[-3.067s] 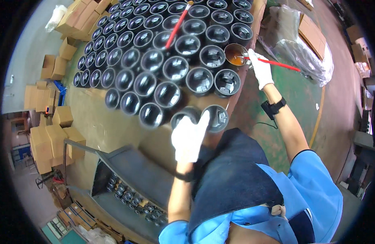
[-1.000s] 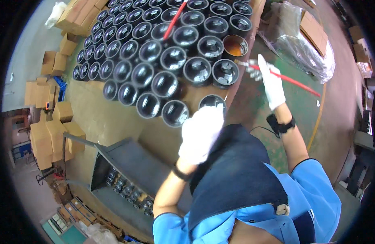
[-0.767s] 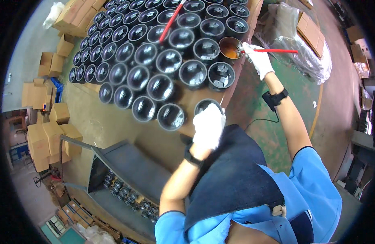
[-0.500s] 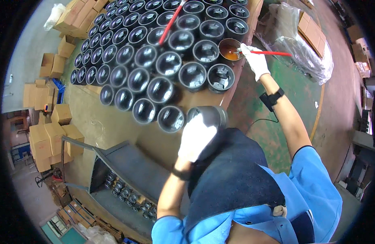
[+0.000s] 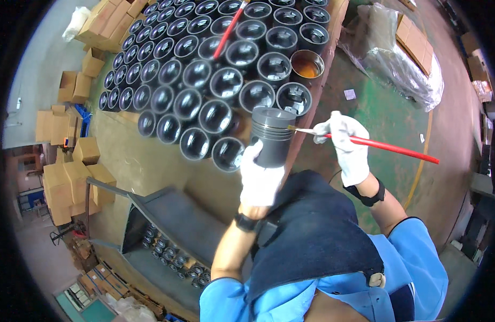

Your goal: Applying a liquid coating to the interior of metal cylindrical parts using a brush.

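My gloved left hand [image 5: 262, 180] grips a dark grey engine piston [image 5: 271, 147] by its skirt, crown up, over the table's near edge. Grooves ring the piston's upper part. A thin paintbrush [image 5: 387, 144] with a long red handle is pinched in my gloved right hand [image 5: 344, 140], and its bristle tip meets the grooves on the piston's right side. Beyond, a round can [image 5: 307, 64] of amber liquid stands at the table's right edge. Several rows of dark pistons [image 5: 226, 83] stand on the table with their hollow ends up.
A second red-handled brush [image 5: 229, 33] lies across the pistons. At lower left, a metal bin [image 5: 175, 214] stands beside more small parts [image 5: 167, 257]. Cardboard boxes [image 5: 65, 185] are stacked at left. A plastic-wrapped pile [image 5: 387, 64] stands on the green floor at right.
The brush has come out of the can and back to the piston. My left hand has raised the piston and turned it upright, so its grooves now show.
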`<action>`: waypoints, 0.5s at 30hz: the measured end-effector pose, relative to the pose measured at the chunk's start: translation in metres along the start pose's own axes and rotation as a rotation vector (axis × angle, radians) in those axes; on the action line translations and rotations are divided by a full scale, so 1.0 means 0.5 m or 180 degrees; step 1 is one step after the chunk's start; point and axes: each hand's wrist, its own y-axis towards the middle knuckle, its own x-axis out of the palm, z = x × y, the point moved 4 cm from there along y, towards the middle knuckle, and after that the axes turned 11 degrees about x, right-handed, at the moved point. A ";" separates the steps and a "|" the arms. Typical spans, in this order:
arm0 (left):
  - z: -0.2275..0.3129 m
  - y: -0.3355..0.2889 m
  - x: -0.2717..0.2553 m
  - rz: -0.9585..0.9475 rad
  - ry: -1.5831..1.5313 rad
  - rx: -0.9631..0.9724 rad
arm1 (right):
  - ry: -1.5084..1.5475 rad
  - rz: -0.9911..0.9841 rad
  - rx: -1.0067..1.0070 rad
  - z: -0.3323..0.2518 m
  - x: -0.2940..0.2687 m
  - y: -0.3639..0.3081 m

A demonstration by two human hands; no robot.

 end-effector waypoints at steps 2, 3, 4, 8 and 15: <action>-0.001 -0.005 -0.001 -0.0029 -0.0078 -0.0037 | 0.0124 -0.0041 0.0396 -0.007 0.027 -0.001; 0.000 -0.008 -0.002 -0.0062 -0.0090 -0.0026 | 0.0041 -0.0058 0.0446 0.014 0.022 0.006; -0.001 -0.009 -0.001 -0.0087 -0.0113 -0.0014 | -0.0056 0.0040 0.0466 0.027 0.009 0.012; -0.016 -0.013 -0.014 -0.0127 -0.0103 0.0008 | -0.0144 0.0335 0.0798 0.039 -0.015 0.033; 0.026 0.030 -0.050 -0.1243 -0.1915 -0.0821 | 0.0177 -0.0232 0.1084 0.032 -0.024 0.098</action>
